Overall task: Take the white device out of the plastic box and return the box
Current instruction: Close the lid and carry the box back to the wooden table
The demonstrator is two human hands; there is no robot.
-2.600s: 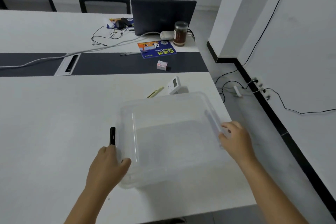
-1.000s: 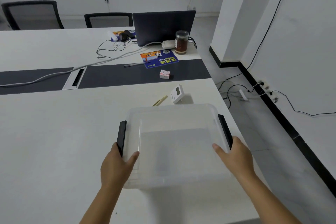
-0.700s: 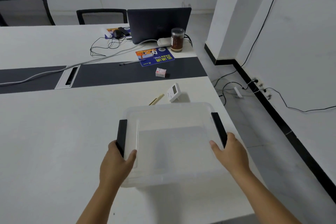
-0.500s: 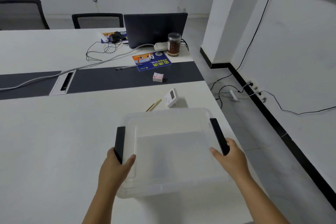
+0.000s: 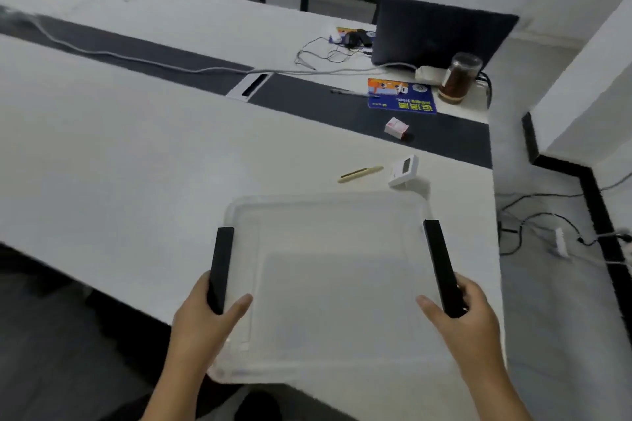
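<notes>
The clear plastic box (image 5: 328, 287) with black side latches is held up over the near edge of the white table (image 5: 136, 161); its near end reaches past the edge. My left hand (image 5: 205, 321) grips the left latch and rim. My right hand (image 5: 461, 321) grips the right latch and rim. Nothing shows inside the box. The white device (image 5: 404, 170), small with a dark screen, stands propped on the table just beyond the box's far right corner.
A yellow pen (image 5: 360, 174) lies left of the device. Further back are a small white-and-red carton (image 5: 396, 128), a blue booklet (image 5: 402, 96), a jar (image 5: 460, 79), a dark laptop (image 5: 441, 34) and cables. Floor with a power strip (image 5: 561, 243) lies to the right.
The view has swung and tilted left. Both hands keep their grip and the box has come nearer to me, its near end now past the table edge.
</notes>
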